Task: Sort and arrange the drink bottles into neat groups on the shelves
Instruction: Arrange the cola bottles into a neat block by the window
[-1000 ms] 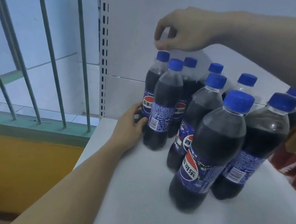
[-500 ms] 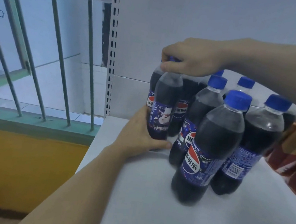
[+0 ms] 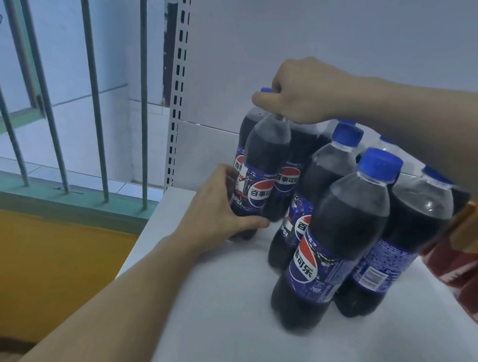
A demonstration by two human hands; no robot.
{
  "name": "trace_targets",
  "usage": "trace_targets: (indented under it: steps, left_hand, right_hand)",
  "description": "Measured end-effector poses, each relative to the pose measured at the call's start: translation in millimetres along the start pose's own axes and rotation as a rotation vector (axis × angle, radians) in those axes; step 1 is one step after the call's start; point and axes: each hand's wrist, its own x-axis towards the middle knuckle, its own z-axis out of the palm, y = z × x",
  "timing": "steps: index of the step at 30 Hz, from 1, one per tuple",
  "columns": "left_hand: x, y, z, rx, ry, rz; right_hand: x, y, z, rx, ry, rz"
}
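Several dark cola bottles with blue caps and blue labels stand grouped on a white shelf (image 3: pixel 210 344). My left hand (image 3: pixel 216 208) wraps the base of the front-left cola bottle (image 3: pixel 265 160). My right hand (image 3: pixel 301 91) closes over that bottle's cap from above, hiding it. Another bottle stands right behind it, its cap (image 3: pixel 266 90) peeking out by my thumb. The nearest cola bottle (image 3: pixel 342 243) stands at the front, with two more beside and behind it.
Red and gold drink cans or bottles in a pack (image 3: pixel 473 260) sit at the shelf's right edge under my right forearm. A perforated shelf upright (image 3: pixel 178 81) rises at the back left. Window bars (image 3: pixel 92 85) and a yellow wall lie left of the shelf.
My right hand dropped from above the back bottles onto the front-left bottle's cap. My left hand closed around its base, and the bottle's label has turned to face me.
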Motion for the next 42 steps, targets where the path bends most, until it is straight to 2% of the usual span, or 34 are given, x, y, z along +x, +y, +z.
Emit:
trace_targets:
  steps: [2,8,14,16,19,20,23,24,27,31,34,35,36,39,40,42]
  left_hand:
    - [1,0,0,0.028,-0.019,0.029]
    - [1,0,-2,0.039,-0.013,0.083]
    - [1,1,-3,-0.006,0.0,0.058]
    - [1,0,-3,-0.027,0.002,0.051]
    - [0,-1,-2,-0.046,0.011,0.048]
    - [0,-1,-1,-0.051,0.011,0.045]
    - [1,-1,-1,-0.052,0.009,0.036]
    - [2,-2,-1,-0.05,0.009,0.039]
    - [3,-3,-3,-0.057,-0.023,0.031]
    - [2,-4,-4,-0.06,-0.039,0.032]
    - [3,-4,-3,-0.057,-0.035,0.038]
    - [3,-4,-3,-0.057,-0.035,0.037]
    - [3,-4,-3,-0.059,-0.036,0.036]
    - [3,-3,-3,-0.071,-0.049,0.024]
    - [3,-3,-3,-0.073,-0.052,0.024]
    - [3,-2,-2,-0.071,-0.051,0.027]
  right_hand:
    - [-1,1,-2,0.001,-0.019,-0.007]
    - [-14,9,-25,0.049,-0.208,-0.268]
    - [-14,11,-14,-0.005,-0.102,-0.244]
    - [-15,17,-17,0.072,-0.08,-0.221]
    - [-8,39,-29,0.04,0.099,-0.168]
    - [-6,47,-34,-0.024,0.085,-0.158]
    - [-6,59,-28,-0.093,-0.223,-0.115]
    - [-5,60,-21,-0.086,-0.246,-0.109]
    - [0,66,-8,-0.015,-0.147,-0.108]
    - [-6,65,-16,-0.079,-0.167,-0.124]
    - [-30,60,-32,-0.038,0.018,-0.236]
    - [-40,57,-39,0.022,0.028,-0.268]
    - [-51,53,-45,0.091,-0.033,-0.289]
    - [-73,44,-49,0.206,-0.355,-0.307]
    - [-76,44,-46,0.204,-0.401,-0.304]
    - [-78,48,-39,0.235,-0.393,-0.288]
